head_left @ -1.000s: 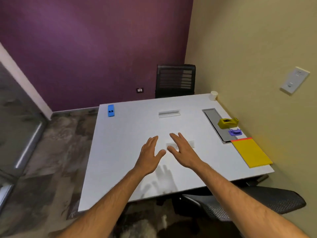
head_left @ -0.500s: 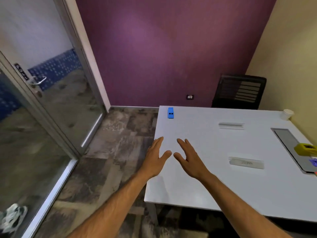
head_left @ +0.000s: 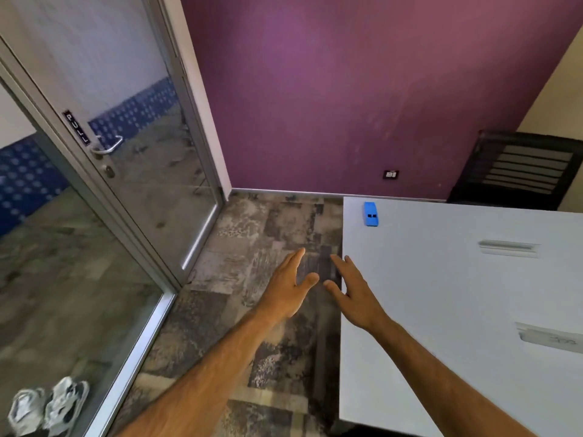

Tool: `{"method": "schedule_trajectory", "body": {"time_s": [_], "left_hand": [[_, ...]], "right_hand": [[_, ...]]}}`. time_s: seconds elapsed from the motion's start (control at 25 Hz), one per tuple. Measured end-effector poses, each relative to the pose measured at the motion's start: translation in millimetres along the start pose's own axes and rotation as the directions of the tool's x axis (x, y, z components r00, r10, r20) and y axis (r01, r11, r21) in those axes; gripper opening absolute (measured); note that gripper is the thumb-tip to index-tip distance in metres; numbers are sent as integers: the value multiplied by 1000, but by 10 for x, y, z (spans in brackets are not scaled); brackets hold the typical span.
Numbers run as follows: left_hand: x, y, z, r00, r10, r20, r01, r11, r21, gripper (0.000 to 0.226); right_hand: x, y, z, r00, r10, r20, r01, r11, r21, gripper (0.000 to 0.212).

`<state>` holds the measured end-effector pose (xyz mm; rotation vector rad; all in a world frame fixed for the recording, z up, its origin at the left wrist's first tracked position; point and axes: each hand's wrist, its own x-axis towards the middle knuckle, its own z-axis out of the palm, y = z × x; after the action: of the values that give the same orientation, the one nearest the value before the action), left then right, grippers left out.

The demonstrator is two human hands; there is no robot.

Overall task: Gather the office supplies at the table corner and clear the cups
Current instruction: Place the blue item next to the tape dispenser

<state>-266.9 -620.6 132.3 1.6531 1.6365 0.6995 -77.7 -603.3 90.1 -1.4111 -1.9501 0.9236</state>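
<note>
A small blue stapler-like item [head_left: 371, 213] lies near the far left corner of the white table [head_left: 441, 310]. My left hand [head_left: 288, 283] hangs over the floor left of the table, fingers spread and empty. My right hand [head_left: 353, 290] hovers over the table's left edge, also flat and empty. Two flat grey rectangular pieces lie on the table, one [head_left: 508, 247] at mid right and one [head_left: 550, 337] cut off by the right border. No cup is in view.
A glass door [head_left: 104, 184] with a PULL label and handle stands at the left. A black mesh chair [head_left: 517, 171] stands behind the table against the purple wall. A pair of shoes [head_left: 47, 405] lies beyond the glass, at the lower left. Patterned carpet covers the floor.
The view has swung to the left: the cup, yellow tape dispenser, purple item and yellow folder have left the frame. Both hands stay outstretched and empty, now at the table's left edge.
</note>
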Motion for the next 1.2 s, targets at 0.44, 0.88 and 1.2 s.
{"method": "schedule_trajectory", "body": {"time_s": [0.44, 0.88, 1.2], "left_hand": [[1833, -444, -694, 997, 35, 72, -38, 998, 52, 69], [4416, -635, -743, 832, 233, 503, -331, 937, 114, 68], [5745, -286, -205, 625, 313, 716, -492, 869, 50, 69]], "right_hand": [[1789, 73, 247, 997, 74, -34, -75, 997, -28, 73], [3367, 622, 313, 824, 451, -344, -462, 885, 52, 68], [3972, 1133, -47, 601, 648, -468, -673, 726, 140, 68]]}}
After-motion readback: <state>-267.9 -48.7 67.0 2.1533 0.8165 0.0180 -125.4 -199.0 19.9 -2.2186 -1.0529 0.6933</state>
